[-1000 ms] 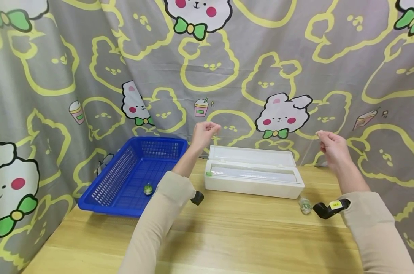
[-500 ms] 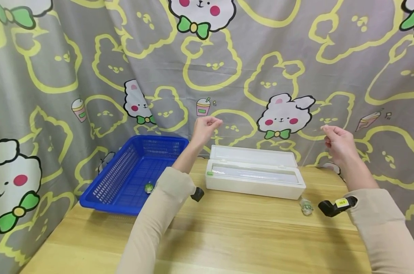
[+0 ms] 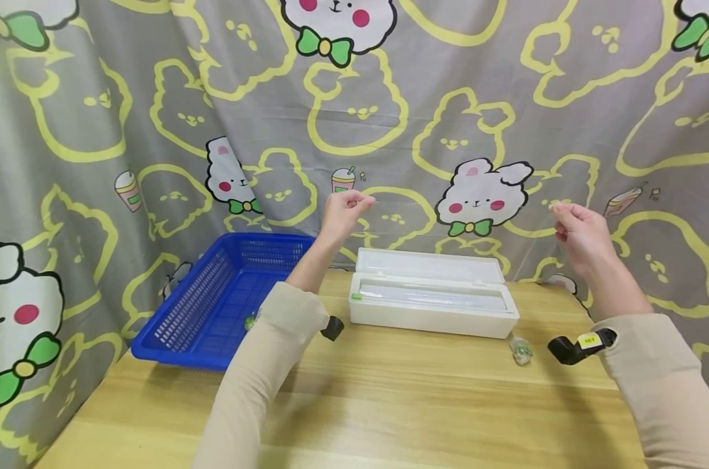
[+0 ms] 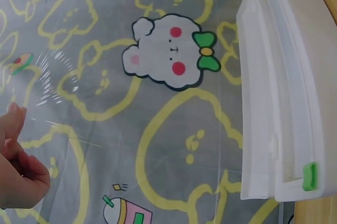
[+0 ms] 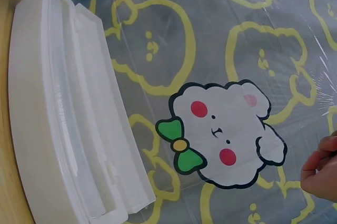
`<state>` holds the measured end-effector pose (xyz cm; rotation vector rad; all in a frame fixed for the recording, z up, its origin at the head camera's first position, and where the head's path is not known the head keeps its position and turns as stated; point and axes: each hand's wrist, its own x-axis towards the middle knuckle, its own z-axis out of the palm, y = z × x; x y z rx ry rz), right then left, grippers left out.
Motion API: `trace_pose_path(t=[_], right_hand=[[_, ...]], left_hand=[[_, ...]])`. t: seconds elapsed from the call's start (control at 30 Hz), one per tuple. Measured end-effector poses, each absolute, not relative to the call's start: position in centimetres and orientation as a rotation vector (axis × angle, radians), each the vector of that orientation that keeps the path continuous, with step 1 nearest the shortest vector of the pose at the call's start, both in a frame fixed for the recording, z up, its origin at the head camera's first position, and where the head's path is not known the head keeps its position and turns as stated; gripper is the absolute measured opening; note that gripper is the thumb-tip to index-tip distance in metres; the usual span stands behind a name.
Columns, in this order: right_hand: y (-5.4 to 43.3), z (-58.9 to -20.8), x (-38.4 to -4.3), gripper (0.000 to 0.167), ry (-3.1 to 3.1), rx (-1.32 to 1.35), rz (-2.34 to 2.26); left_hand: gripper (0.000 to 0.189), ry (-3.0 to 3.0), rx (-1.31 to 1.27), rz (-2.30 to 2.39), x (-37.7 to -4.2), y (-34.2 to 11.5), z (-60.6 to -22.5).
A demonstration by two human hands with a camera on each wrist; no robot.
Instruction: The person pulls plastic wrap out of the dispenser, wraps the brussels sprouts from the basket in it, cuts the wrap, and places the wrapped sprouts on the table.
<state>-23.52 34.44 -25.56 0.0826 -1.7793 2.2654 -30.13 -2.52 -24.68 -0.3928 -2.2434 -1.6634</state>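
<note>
A clear sheet of cling film (image 4: 55, 79) shows by its glints and creases in both wrist views, stretched up from a long white dispenser box (image 3: 436, 322). Raised above the box's left end, my left hand (image 3: 341, 212) pinches one upper corner of the film between thumb and fingers. My right hand (image 3: 585, 234), up beyond the right end, pinches the other corner. The box's lid (image 3: 430, 266) stands open at the back, and a film roll (image 3: 430, 298) lies inside. A green slider (image 3: 357, 296) sits at the left end of its opening.
A blue plastic basket (image 3: 178, 326) stands on the left of the wooden table (image 3: 389, 404), with a small green and white item (image 3: 250, 322) inside, partly hidden by my sleeve. Another small wrapped item (image 3: 521, 350) lies right of the box. A patterned curtain (image 3: 260, 124) hangs close behind.
Both hands have risen and moved slightly farther apart, drawing the film higher. The box and basket stay in place.
</note>
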Motion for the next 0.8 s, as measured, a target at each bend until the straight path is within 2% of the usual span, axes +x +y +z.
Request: trace_pose_path(t=[0.53, 0.8], right_hand=[[33.7, -24.9, -22.8, 0.011, -1.495, 0.25, 2.384], [32.8, -26.2, -20.7, 0.008, -1.493, 0.193, 2.232]], left_hand=[[0.017, -2.169, -0.486, -1.647, -28.9, -2.9, -23.3], [0.018, -2.156, -0.579, -1.624, -27.0, -3.5, -23.9]])
